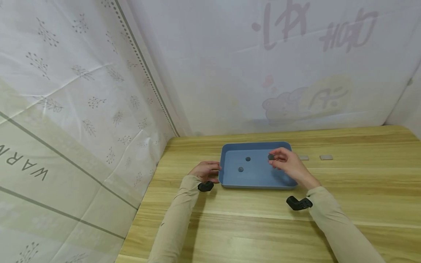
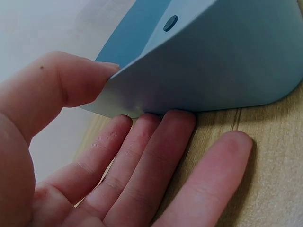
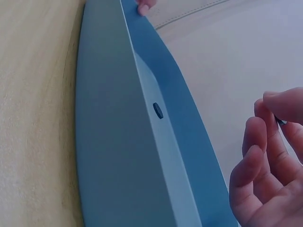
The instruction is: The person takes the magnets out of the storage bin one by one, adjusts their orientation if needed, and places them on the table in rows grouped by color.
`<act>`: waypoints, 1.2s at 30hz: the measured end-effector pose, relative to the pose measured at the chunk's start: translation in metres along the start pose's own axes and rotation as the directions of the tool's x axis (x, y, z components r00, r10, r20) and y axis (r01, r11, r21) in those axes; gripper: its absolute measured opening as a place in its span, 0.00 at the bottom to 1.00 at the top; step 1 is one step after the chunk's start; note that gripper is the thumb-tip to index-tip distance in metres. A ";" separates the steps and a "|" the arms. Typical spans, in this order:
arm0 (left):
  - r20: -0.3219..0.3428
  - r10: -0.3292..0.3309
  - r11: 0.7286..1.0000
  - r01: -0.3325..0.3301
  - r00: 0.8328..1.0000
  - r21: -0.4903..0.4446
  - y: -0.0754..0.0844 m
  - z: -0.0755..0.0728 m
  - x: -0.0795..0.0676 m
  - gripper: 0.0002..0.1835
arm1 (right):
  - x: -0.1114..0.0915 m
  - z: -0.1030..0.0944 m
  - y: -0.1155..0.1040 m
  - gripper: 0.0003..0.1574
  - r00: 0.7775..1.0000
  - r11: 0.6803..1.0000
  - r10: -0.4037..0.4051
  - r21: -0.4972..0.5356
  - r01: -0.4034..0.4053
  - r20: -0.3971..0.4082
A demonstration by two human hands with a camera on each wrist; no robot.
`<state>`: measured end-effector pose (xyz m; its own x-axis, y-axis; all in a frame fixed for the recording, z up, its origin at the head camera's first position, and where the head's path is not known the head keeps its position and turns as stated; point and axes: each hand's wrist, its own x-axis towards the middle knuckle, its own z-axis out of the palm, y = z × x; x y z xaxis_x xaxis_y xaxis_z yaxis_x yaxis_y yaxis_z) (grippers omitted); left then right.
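A shallow blue tray [image 1: 260,186] lies on the wooden table, with two small dark round discs [image 1: 248,159] on its floor. Over the tray's right part, my right hand [image 1: 287,163] pinches another dark disc [image 1: 271,157] between thumb and fingertips. In the right wrist view only a sliver of that disc [image 3: 280,121] shows. At the tray's left end is my left hand [image 1: 206,170]. Seen from the left wrist, its thumb touches the rim [image 2: 113,73], and its fairly straight fingers [image 2: 156,156] reach along the table to the foot of the outer wall.
Two flat light-grey rectangular pieces [image 1: 326,157] lie to the right of the tray, one partly behind the right hand. A printed white cloth [image 1: 230,73] hangs behind the table, and another patterned cloth [image 1: 82,109] stands along the left side.
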<state>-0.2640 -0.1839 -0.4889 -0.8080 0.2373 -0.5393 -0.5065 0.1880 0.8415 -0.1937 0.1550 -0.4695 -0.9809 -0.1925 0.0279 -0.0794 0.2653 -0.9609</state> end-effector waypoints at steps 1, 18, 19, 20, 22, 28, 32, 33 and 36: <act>0.001 0.001 1.000 -0.001 1.000 0.001 0.000 0.000 0.000 0.26 | -0.001 -0.001 -0.001 0.29 1.000 1.000 -0.002 -0.002 0.002 0.001; 0.004 -0.007 1.000 0.007 1.000 -0.001 0.001 -0.001 -0.001 0.29 | -0.005 -0.012 -0.001 0.24 0.999 0.998 -0.041 -0.056 0.040 -0.020; 0.004 -0.005 1.000 0.005 1.000 0.001 0.001 0.000 -0.001 0.29 | -0.006 -0.013 -0.001 0.24 0.999 0.997 -0.044 -0.063 0.042 -0.023; 0.002 -0.004 1.000 0.004 1.000 0.000 0.001 0.000 -0.001 0.29 | -0.006 -0.014 0.000 0.24 0.999 0.997 -0.047 -0.070 0.045 -0.028; -0.001 -0.006 1.000 0.006 1.000 -0.004 0.001 0.000 -0.001 0.28 | -0.007 -0.015 0.000 0.24 0.998 0.996 -0.051 -0.079 0.048 -0.037; -0.004 -0.010 1.000 0.010 1.000 -0.009 0.000 -0.001 0.000 0.28 | -0.011 -0.020 -0.001 0.24 0.996 0.993 -0.059 -0.107 0.052 -0.060; -0.003 -0.001 1.000 0.001 1.000 -0.002 0.000 -0.001 0.000 0.29 | -0.012 -0.024 0.000 0.24 0.996 0.991 -0.052 -0.125 0.044 -0.067; -0.004 -0.001 1.000 0.001 1.000 -0.004 0.000 -0.001 0.000 0.29 | -0.013 -0.026 0.001 0.24 0.996 0.991 -0.051 -0.128 0.042 -0.069; -0.005 -0.004 1.000 0.004 1.000 -0.011 0.000 -0.001 -0.001 0.29 | -0.015 -0.029 0.001 0.26 0.996 0.989 -0.045 -0.144 0.033 -0.080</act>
<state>-0.2640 -0.1846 -0.4883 -0.8073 0.2315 -0.5428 -0.5131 0.1790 0.8394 -0.1839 0.1856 -0.4631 -0.9875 -0.1276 0.0929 -0.1363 0.3921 -0.9098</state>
